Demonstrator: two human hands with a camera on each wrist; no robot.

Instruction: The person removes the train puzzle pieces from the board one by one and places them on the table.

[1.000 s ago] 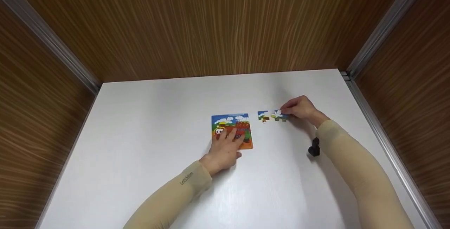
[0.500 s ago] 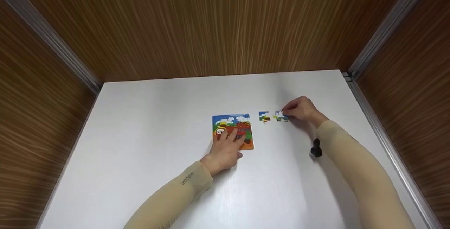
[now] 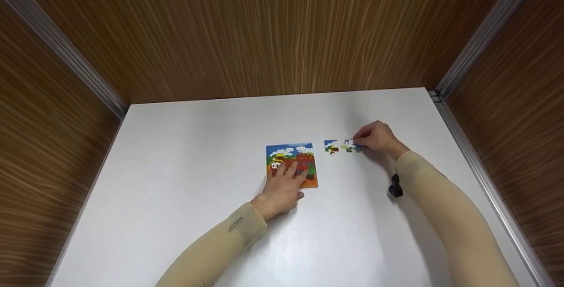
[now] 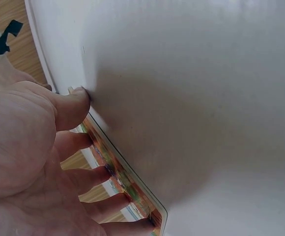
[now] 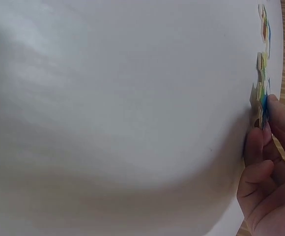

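A cartoon picture puzzle board (image 3: 288, 149) lies flat on the white table, with blue sky along its far edge. My left hand (image 3: 281, 190) rests on its near half, fingers spread and hiding part of the picture. In the left wrist view the fingertips touch the printed face and the thumb (image 4: 73, 107) lies at the edge. To the right, my right hand (image 3: 378, 137) pinches the right end of jigsaw pieces (image 3: 350, 147) with clouds and green on them. A corner jigsaw piece (image 3: 330, 144) lies between them and the board, with narrow gaps either side.
The white table (image 3: 176, 168) has wood-grain panels (image 3: 282, 31) at its back and sides, with metal rails in the corners. A small black object (image 3: 395, 186) shows beside the right sleeve (image 3: 440, 207).
The jigsaw pieces at my right fingertips have shifted very slightly. My left hand stays in place on the puzzle board, and the corner piece keeps its place.
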